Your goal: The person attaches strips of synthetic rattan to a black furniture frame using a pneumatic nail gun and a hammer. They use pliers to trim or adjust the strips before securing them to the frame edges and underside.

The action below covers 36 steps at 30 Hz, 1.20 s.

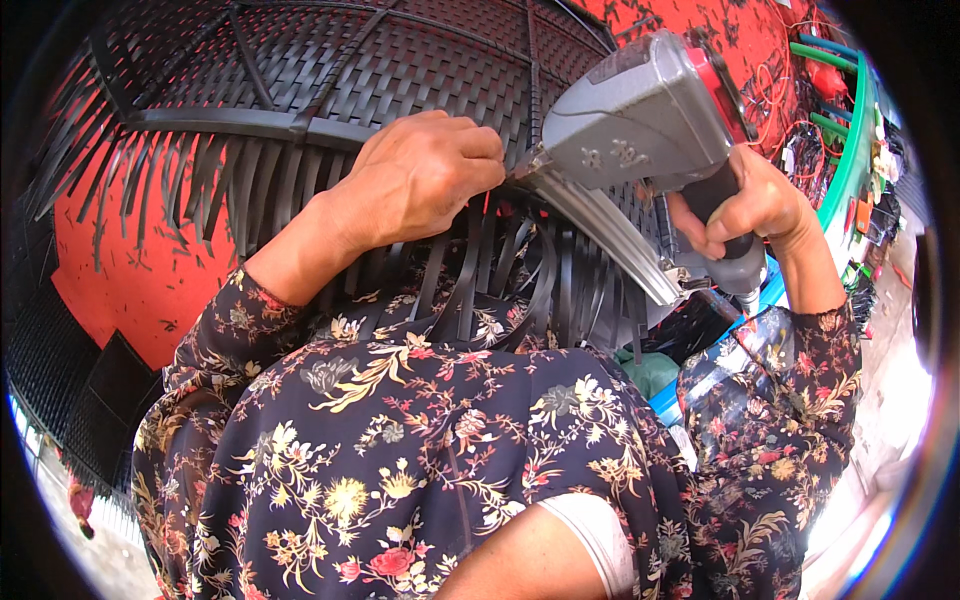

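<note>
A black woven panel [420, 75] of flat plastic strips spans a dark frame in front of me. Loose strip ends [265, 195] hang from its near bar [230, 122]. My left hand [430, 170] is closed at this edge, its fingers curled under; what they pinch is hidden. My right hand [755, 205] is wrapped around the black grip of a grey staple gun [640, 115]. The gun points left, its nose against or very near the panel's edge, just right of my left fingers. Its long metal magazine [605, 230] slants down toward the right.
Red flooring [130, 290] strewn with black scraps lies below and beyond the panel. Another dark woven piece [50, 340] stands at the left. A green curved rail [850, 150], orange cords [770, 100] and clutter are at the right. Strips also hang over my floral clothing [400, 450].
</note>
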Tool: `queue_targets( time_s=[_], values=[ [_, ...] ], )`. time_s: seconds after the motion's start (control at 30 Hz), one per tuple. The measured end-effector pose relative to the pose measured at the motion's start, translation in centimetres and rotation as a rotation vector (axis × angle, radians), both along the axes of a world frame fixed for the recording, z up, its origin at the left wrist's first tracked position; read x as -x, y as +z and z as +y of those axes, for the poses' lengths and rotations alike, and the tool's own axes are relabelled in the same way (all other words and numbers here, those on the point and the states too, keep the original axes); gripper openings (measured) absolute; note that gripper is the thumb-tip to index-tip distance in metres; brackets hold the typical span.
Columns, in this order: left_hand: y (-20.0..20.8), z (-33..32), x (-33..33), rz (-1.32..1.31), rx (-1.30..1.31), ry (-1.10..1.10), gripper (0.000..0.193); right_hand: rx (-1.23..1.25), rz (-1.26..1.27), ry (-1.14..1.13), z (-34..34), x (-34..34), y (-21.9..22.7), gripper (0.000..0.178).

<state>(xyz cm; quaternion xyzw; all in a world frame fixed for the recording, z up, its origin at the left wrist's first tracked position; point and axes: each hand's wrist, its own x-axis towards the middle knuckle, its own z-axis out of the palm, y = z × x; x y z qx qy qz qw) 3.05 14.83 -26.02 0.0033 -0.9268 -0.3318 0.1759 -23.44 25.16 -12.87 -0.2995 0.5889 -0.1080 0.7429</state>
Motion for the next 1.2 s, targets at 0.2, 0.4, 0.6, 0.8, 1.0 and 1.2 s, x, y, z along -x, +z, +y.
queue_targets(
  time_s=[0.2, 0.4, 0.6, 0.8, 1.0, 1.2],
  values=[
    [0.03, 0.14, -0.01, 0.024, 0.000, -0.001, 0.011, -0.025, -0.017, -0.020, -0.28, 0.26, -0.10, 0.061],
    [0.02, 0.25, -0.05, 0.026, -0.012, 0.005, 0.012, -0.026, -0.084, 0.033, -0.65, 0.86, -0.65, 0.061],
    [0.22, 0.29, -0.05, 0.026, -0.016, 0.008, 0.014, -0.013, -0.057, 0.040, -0.96, 0.76, -0.45, 0.059],
    [0.35, 0.39, -0.07, -0.025, -0.033, 0.013, 0.014, -0.030, -0.084, 0.020, -0.81, 0.95, -0.73, 0.060],
    [0.64, 0.42, -0.11, -0.064, -0.058, 0.020, 0.011, -0.021, -0.078, 0.012, -0.77, 0.79, -0.59, 0.060],
    [0.78, 0.48, 0.02, -0.080, -0.087, 0.026, 0.009, -0.024, -0.076, 0.027, -0.74, 0.77, -0.61, 0.059]
  ],
)
